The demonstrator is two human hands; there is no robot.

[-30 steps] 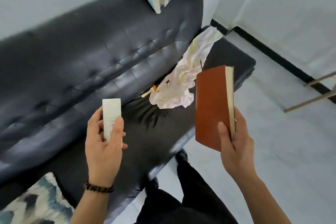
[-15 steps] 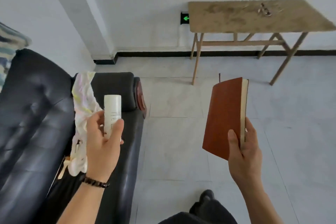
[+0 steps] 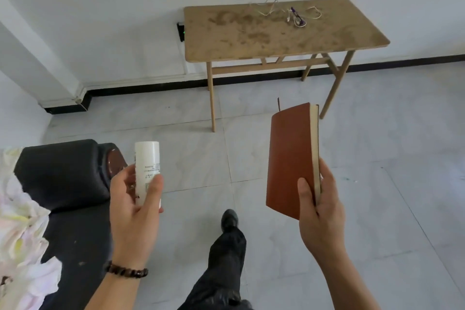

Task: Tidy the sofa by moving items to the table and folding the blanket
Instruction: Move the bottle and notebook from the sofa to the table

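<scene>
My left hand (image 3: 133, 211) grips a white cylindrical bottle (image 3: 147, 166) with small print, held upright. In my right hand (image 3: 319, 211) is a brown-covered book (image 3: 289, 158), closed and held upright by its lower edge, a ribbon marker sticking out at the top. The wooden table (image 3: 226, 40) stands ahead against the wall. A pale crumpled blanket (image 3: 20, 234) lies on the black sofa (image 3: 65, 178) at the lower left, partly cut off by the frame edge.
A tangled white cable with a purple piece (image 3: 297, 16) lies on the table's far right part. Grey tiled floor (image 3: 390, 209) stretches between me and the table. My dark-trousered leg and shoe (image 3: 229, 219) step forward. A white pillar (image 3: 30, 63) stands at left.
The view has swung from the sofa toward the table, which is now closer and more central. Both hands keep the same hold on the bottle and the book.
</scene>
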